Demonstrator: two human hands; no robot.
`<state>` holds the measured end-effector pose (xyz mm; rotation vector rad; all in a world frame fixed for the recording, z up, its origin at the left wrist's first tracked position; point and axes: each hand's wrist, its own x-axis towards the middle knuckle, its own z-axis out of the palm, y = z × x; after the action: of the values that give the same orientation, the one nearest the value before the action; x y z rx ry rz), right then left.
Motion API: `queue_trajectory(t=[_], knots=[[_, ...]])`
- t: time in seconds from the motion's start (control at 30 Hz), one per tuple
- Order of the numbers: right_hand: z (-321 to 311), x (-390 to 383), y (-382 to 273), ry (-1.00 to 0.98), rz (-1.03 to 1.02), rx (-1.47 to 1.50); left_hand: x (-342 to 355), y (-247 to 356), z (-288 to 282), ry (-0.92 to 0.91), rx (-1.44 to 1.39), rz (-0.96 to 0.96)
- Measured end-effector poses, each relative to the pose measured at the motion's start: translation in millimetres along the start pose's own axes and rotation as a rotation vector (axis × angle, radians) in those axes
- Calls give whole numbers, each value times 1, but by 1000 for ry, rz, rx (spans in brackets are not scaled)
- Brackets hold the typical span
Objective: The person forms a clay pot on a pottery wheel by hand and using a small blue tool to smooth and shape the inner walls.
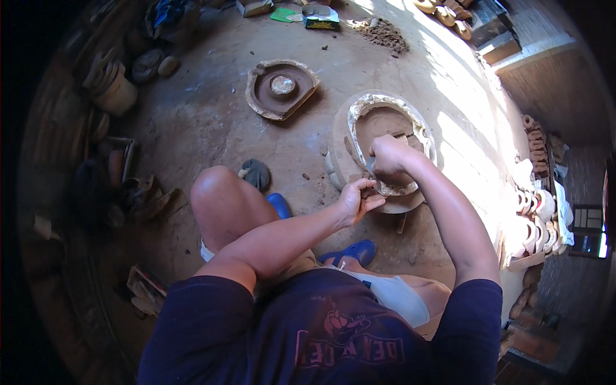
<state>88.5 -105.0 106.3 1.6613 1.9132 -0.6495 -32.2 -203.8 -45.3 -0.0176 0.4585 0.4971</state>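
In front of me a rounded mould with a chipped white rim (421, 122) stands on a wide round base (342, 138), with brown clay (383, 120) lining its inside. My right hand (389, 156) is closed in a fist over the mould's near part; what it grips is hidden, though a small bluish-grey edge shows beside the fingers. At the near left rim is my left hand (359, 201), palm turned inward, thumb and fingers apart, with nothing visible in it. Whether its fingertips touch the rim I cannot tell.
A second mould (282, 90) with a round middle knob lies farther left on the floor. A dark cloth bundle (256, 174) is by my knee. Beyond are a heap of clay crumbs (385, 36) and small boxes (320, 17). Shaped clay pieces (536, 221) line the right side.
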Motion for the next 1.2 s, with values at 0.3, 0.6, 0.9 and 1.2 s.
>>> queue_trajectory(t=[0.3, 0.6, 0.9, 1.2], knots=[[60, -130, -7, 13, 68, 302, -16, 13, 9, 242, 271, 87], [224, -190, 2, 498, 461, 1696, -92, 11, 41, 29, 1037, -78], [234, -157, -76, 1151, 141, 1956, -90, -30, 45, -159, 1096, -332], [184, -160, -32, 1337, 138, 1427, -53, 9, 57, 46, 551, -97]])
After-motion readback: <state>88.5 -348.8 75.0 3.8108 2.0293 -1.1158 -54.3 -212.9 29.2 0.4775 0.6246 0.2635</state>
